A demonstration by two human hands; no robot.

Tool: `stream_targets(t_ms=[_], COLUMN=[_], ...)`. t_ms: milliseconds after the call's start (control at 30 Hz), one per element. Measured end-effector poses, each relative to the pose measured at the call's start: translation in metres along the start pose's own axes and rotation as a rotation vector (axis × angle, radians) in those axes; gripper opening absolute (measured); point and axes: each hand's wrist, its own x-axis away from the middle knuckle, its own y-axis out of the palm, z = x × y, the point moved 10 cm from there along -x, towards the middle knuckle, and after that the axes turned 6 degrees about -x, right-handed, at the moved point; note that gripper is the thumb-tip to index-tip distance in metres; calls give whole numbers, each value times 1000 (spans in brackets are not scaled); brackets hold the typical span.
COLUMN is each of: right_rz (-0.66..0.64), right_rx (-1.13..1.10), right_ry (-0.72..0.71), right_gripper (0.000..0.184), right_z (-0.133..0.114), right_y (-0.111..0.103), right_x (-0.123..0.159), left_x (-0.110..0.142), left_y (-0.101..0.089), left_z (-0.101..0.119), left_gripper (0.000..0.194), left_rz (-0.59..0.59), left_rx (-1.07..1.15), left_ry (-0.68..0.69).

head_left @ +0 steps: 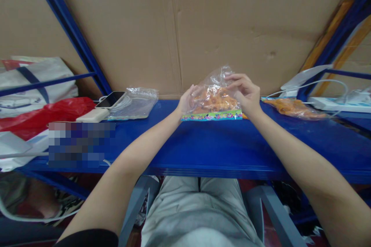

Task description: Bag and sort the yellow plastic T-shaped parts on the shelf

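A clear plastic bag (213, 102) with orange pieces inside and a colourful printed strip along its lower edge is held up over the blue shelf (203, 146). My left hand (187, 100) grips the bag's left side, its fingers partly behind the plastic. At the upper right of the bag, my right hand (246, 90) has its fingers curled onto the clear film. A bit of orange shows just under the right hand, and I cannot make out what it belongs to.
Another bag of orange pieces (295, 108) lies to the right, near a white power strip (339, 104). On the left are flat clear bags (135, 104), a phone (111, 100), a white power bank (92, 115) and a red plastic bag (58, 114). Cardboard (217, 27) stands behind.
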Motion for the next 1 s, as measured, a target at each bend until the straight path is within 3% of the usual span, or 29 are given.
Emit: stream_targets(t_ms=[233, 367, 467, 533, 633, 700, 800, 900, 1000], right_rz=[37, 67, 127, 185, 201, 132, 34, 31, 65], right_rx=[-148, -122, -116, -138, -223, -278, -291, -252, -228], right_ry=[44, 138, 200, 285, 489, 629, 736, 707, 669], right_gripper=[24, 23, 12, 5, 19, 31, 42, 43, 44], right_z=[8, 32, 59, 82, 115, 127, 127, 119, 114], right_y=[-3, -7, -13, -16, -10, 1, 12, 12, 9], right_x=[-4, -5, -3, 1, 13, 22, 31, 30, 28], left_x=[5, 6, 5, 4, 3, 3, 4, 6, 8], left_y=[-15, -24, -32, -34, -36, -36, -35, -33, -32], left_z=[29, 25, 16, 12, 9, 8, 7, 6, 7], left_gripper=[43, 34, 31, 26, 20, 21, 33, 51, 56], left_rz=[135, 186, 239, 260, 286, 302, 301, 300, 302], left_rx=[29, -19, -79, -119, -176, -207, -241, -271, -317], left_ry=[102, 36, -19, -25, -8, 6, 35, 37, 12])
